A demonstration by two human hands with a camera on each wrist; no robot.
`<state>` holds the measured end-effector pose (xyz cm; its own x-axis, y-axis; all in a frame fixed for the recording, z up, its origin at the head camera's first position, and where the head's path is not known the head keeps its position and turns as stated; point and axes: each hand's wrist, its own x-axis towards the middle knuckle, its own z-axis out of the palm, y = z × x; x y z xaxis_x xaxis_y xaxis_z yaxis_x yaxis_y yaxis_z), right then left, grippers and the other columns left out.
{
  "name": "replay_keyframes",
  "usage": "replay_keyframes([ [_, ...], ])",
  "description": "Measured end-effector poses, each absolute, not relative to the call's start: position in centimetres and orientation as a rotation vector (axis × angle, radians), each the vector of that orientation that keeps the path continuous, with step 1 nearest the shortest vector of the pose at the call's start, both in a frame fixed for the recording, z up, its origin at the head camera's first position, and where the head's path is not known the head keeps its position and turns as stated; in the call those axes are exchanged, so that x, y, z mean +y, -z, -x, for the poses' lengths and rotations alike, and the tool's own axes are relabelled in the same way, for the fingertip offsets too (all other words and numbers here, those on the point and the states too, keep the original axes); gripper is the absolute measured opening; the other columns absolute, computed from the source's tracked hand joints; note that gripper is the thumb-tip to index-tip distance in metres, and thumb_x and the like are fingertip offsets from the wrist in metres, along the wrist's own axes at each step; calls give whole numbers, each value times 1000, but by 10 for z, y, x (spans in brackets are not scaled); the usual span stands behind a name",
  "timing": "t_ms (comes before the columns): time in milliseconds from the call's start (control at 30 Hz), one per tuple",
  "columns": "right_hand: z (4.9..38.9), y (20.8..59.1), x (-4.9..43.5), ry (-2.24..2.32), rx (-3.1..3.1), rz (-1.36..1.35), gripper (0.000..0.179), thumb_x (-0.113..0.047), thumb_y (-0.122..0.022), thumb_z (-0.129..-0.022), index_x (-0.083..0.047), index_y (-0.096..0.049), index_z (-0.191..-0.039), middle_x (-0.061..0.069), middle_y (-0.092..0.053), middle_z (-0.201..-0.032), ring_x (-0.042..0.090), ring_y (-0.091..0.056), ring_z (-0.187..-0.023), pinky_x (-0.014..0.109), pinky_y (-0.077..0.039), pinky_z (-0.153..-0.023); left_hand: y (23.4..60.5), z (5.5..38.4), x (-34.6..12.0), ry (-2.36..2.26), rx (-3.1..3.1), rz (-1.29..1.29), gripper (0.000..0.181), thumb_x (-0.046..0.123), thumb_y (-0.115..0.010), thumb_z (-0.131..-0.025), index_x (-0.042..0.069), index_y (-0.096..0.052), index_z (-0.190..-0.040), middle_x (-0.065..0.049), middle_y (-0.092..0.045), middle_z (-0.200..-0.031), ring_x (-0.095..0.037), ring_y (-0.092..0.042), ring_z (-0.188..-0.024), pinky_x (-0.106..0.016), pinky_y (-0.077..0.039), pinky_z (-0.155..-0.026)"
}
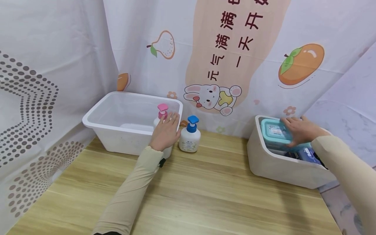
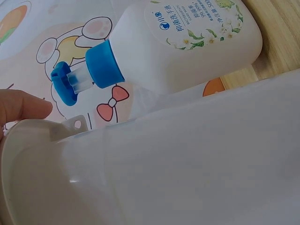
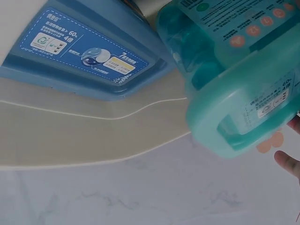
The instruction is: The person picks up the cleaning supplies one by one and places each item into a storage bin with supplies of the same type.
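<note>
My left hand [image 1: 166, 131] is at the right end of a white bin [image 1: 117, 126], fingers extended beside a white pump bottle with a pink pump [image 1: 162, 110]. In the left wrist view a fingertip [image 2: 28, 105] is right at the bin's rim. A white hand soap bottle with a blue pump [image 1: 189, 139] stands on the table just right of that bin. At the right, my right hand [image 1: 304, 130] grips a teal laundry pod box [image 1: 273, 132] at the top of a second white bin [image 1: 255, 153]. Its translucent side shows the pods inside.
A blue box [image 3: 89, 51] with a printed label lies inside the right bin, beside other packages [image 1: 306, 156]. Both bins stand on the wooden table [image 1: 211, 186]. Behind them hangs a printed curtain [image 1: 164, 19].
</note>
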<state>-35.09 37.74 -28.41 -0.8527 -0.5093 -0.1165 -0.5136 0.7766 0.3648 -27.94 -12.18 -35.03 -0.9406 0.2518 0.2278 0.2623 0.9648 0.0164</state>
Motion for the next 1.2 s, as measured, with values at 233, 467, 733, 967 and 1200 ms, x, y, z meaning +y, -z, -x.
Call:
replay_keyframes([
  [233,354,291,379,-593,2951,846,115,-64,-79,-52,6,-37,-133,30,-48,-131,45,-45,-116,70,-33,-95,350,279,-122,66,-2882,389,62,36,-38,-97,3,-26,-147,-11,-28,-154,-28,-21,-145,-46,-15,-120],
  [467,356,297,379,-599,2941,830,113,-62,-79,-53,6,-37,-132,29,-52,-125,43,-48,-112,66,-37,-90,350,280,-122,61,-2878,385,61,36,-38,-97,3,-27,-147,-11,-28,-154,-27,-21,-145,-46,-15,-120],
  [733,355,301,379,-565,2928,828,116,-63,-79,-54,6,-33,-135,29,-48,-131,44,-45,-117,67,-36,-93,351,280,-123,70,-2883,378,62,36,-38,-97,3,-26,-148,-11,-27,-154,-28,-20,-145,-47,-14,-120],
  [967,354,301,378,-525,2930,827,114,-60,-80,-56,5,-33,-136,29,-48,-132,44,-45,-118,68,-35,-94,351,278,-123,79,-2875,386,61,36,-38,-97,3,-26,-147,-11,-29,-154,-29,-23,-145,-47,-15,-119],
  [1200,358,300,379,-503,2930,842,112,-59,-80,-55,3,-33,-136,28,-49,-130,43,-46,-117,68,-35,-93,351,279,-123,60,-2873,388,61,36,-38,-97,3,-27,-147,-11,-30,-153,-29,-24,-144,-47,-16,-119],
])
